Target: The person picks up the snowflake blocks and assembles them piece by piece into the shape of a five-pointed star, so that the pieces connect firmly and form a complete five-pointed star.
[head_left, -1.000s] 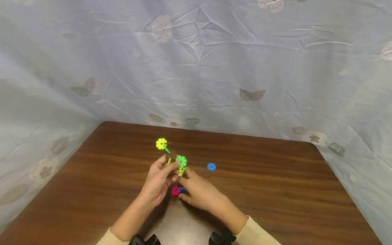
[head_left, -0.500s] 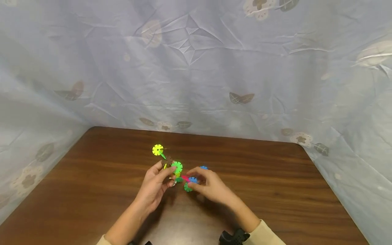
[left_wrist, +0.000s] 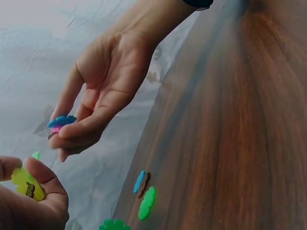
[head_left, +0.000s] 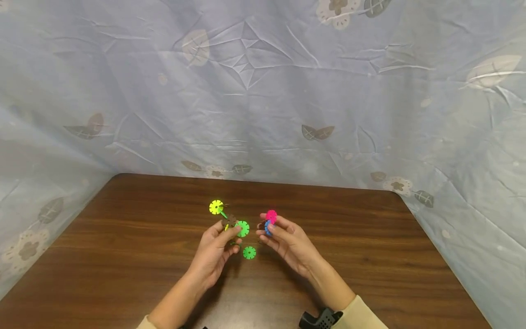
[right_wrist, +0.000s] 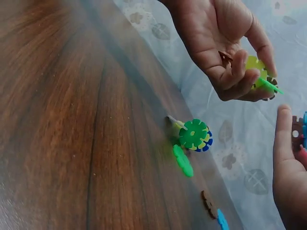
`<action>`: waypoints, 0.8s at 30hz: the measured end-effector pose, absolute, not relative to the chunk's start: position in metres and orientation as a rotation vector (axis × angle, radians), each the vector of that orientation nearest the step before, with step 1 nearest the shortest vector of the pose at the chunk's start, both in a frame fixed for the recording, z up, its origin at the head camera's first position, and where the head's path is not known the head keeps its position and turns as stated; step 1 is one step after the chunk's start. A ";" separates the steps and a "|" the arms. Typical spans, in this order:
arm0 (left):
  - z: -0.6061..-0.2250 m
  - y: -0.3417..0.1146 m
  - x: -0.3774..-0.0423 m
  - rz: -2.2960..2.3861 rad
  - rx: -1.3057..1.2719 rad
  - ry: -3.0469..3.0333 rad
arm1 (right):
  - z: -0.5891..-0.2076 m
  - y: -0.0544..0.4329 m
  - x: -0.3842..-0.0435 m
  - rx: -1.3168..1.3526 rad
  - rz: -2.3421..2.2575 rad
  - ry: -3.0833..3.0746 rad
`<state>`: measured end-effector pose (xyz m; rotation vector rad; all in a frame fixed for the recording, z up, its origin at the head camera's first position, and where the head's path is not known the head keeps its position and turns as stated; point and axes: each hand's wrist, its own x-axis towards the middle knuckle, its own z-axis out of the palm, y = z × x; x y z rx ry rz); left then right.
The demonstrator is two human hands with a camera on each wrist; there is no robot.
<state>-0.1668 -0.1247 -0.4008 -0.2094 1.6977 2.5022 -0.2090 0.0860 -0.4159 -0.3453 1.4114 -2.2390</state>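
In the head view my left hand (head_left: 211, 256) pinches a chain of slotted plastic discs: a yellow disc (head_left: 216, 207) at its far end, a brown disc (head_left: 229, 221) and a green disc (head_left: 243, 229). My right hand (head_left: 293, 246), a short gap to the right, pinches a small cluster with a pink disc (head_left: 271, 216) and a blue disc (head_left: 268, 227). The right wrist view adds a brown disc (right_wrist: 297, 133) to that cluster. Below the left hand there, a dark green disc (right_wrist: 193, 134) overlaps yellow and blue ones; whether these join the held chain I cannot tell.
A loose green disc (head_left: 249, 252) lies on the wooden table (head_left: 390, 256) between the hands. Brown (right_wrist: 209, 205) and blue (right_wrist: 222, 219) discs lie near it in the right wrist view; the right hand hides them from the head camera. Patterned cloth (head_left: 263, 91) hangs behind the table.
My right hand has drawn away from the left hand, bringing the pink and blue discs up and rightward. The left hand still holds its chain. The head view has shifted slightly.
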 end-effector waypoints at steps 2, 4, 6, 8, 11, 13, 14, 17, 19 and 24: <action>-0.402 -0.123 -0.166 2.497 -0.215 1.688 | -0.415 0.086 -0.208 -0.356 -2.235 1.412; -0.402 -0.122 -0.166 2.497 -0.216 1.675 | -0.414 0.086 -0.207 -0.360 -2.223 1.449; -0.403 -0.120 -0.165 2.494 -0.213 1.668 | -0.415 0.086 -0.207 -0.356 -2.193 1.534; -0.404 -0.119 -0.164 2.489 -0.205 1.663 | -0.416 0.087 -0.206 -0.341 -2.158 1.642; -0.405 -0.117 -0.163 2.473 -0.197 1.664 | -0.418 0.087 -0.206 -0.318 -2.114 1.771; -0.406 -0.115 -0.162 2.470 -0.196 1.654 | -0.419 0.087 -0.205 -0.318 -2.114 1.789; -0.406 -0.115 -0.162 2.467 -0.194 1.651 | -0.419 0.088 -0.205 -0.325 -2.120 1.780; -0.407 -0.113 -0.161 2.460 -0.177 1.635 | -0.420 0.090 -0.204 -0.373 -2.141 1.706; -0.408 -0.112 -0.161 2.459 -0.162 1.627 | -0.420 0.091 -0.202 -0.403 -2.155 1.653; -0.409 -0.110 -0.159 2.457 -0.115 1.592 | -0.422 0.093 -0.200 -0.438 -2.172 1.584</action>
